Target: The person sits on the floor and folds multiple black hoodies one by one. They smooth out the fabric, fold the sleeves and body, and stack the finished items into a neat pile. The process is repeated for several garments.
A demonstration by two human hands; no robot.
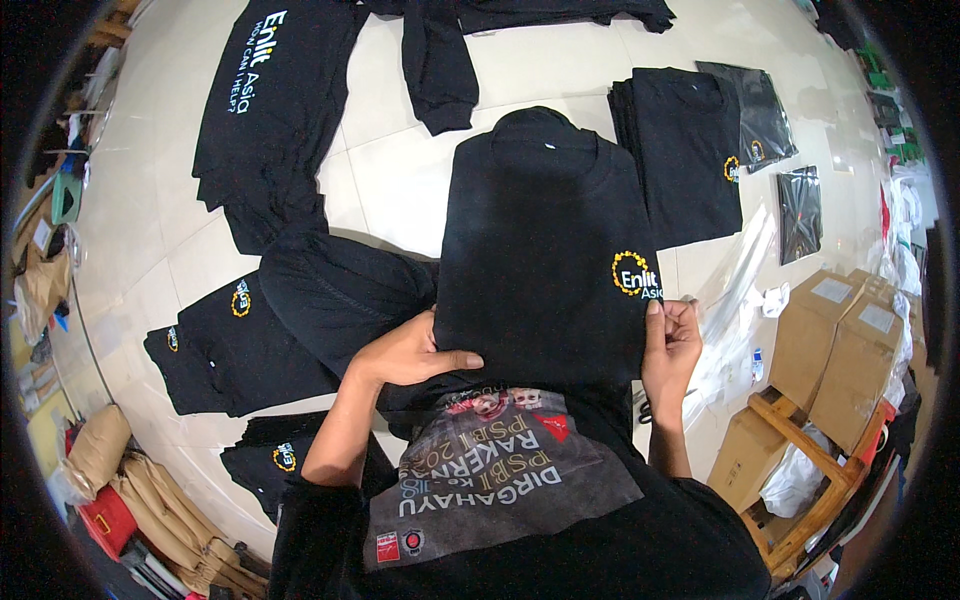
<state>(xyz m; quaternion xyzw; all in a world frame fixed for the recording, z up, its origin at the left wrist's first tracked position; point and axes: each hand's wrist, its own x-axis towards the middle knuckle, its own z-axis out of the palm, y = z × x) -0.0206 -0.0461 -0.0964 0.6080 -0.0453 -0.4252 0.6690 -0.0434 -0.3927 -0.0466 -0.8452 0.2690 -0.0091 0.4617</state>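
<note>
A folded black T-shirt [540, 262] with a small yellow-and-white chest print lies before me, its round collar pointing away. My left hand [409, 352] grips its lower left edge, thumb on top and fingers beneath. At the right edge, just under the print, my right hand [671, 337] pinches the cloth between thumb and fingers. Beyond it to the right is a stack of folded black shirts [686, 165]. Black garments with a large white print [277, 97] are spread at the upper left. More folded printed garments [255, 345] lie to the left, beside my bent leg.
Shirts in clear plastic bags [799, 214] lie on the tiled floor at the right, near loose clear plastic sleeves [731, 300]. Cardboard boxes [855, 345] and a wooden frame [802, 442] stand at the lower right. Brown wrapped bundles [161, 510] are at the lower left. Scissors [643, 407] lie by my right forearm.
</note>
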